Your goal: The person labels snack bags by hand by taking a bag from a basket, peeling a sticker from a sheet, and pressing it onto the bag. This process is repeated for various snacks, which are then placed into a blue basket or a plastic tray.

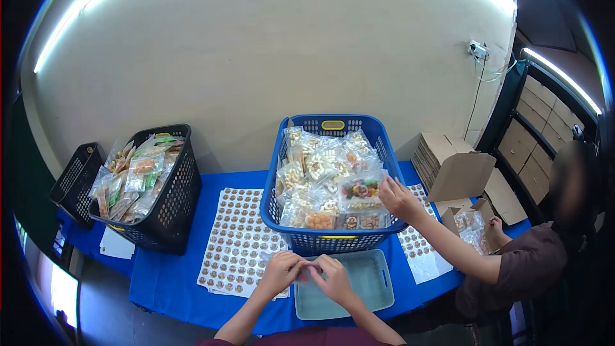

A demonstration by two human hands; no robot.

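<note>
My left hand [280, 274] and my right hand [333, 280] meet over the near left edge of a grey-green plastic tray [375, 304]. Both are closed, fingertips pinching a small clear packet [302, 277] with something reddish in it. My fingers cover most of it, so its contents cannot be made out. Just beyond stands a blue basket [333, 236] heaped with clear bags of snacks [320, 165]. To the left of my hands lie sheets of round stickers [240, 237].
A co-worker's hand [400, 200] holds a bag of colourful sweets [362, 189] over the blue basket; their other hand is at an open carton [477, 208]. Folded cardboard [442, 154] stands behind. A black basket [173, 198] of packets and a smaller one [77, 179] stand left.
</note>
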